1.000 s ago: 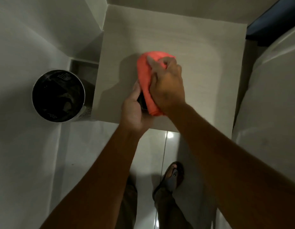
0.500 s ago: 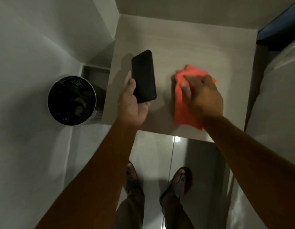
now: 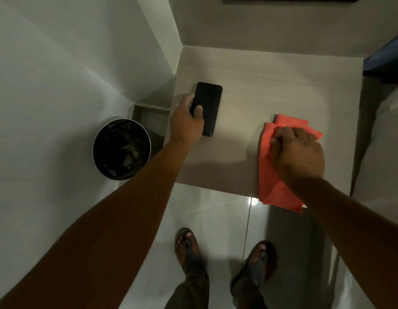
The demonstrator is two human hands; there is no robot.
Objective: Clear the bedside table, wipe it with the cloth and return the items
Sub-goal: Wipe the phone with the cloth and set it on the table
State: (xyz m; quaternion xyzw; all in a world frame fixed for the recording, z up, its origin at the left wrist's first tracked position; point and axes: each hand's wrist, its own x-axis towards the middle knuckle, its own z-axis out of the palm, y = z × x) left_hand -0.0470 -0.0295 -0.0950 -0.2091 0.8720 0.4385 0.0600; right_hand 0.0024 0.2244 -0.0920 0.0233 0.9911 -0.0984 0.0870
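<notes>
The pale bedside table (image 3: 271, 90) fills the upper middle of the head view. A black phone (image 3: 208, 105) lies at the table's left side, and my left hand (image 3: 187, 123) grips its lower left edge with the thumb on the screen. An orange-red cloth (image 3: 273, 172) rests on the table's front right part, its lower end hanging over the front edge. My right hand (image 3: 298, 157) presses down on the cloth with fingers curled.
A round metal waste bin (image 3: 121, 149) stands on the floor left of the table, beside the white wall. A bed edge (image 3: 385, 139) runs along the right. My sandalled feet (image 3: 187, 248) stand on the glossy tiled floor below the table.
The hands have parted: the left carried the phone out from under the cloth to the table's left side, and the right slid the cloth to the front right edge.
</notes>
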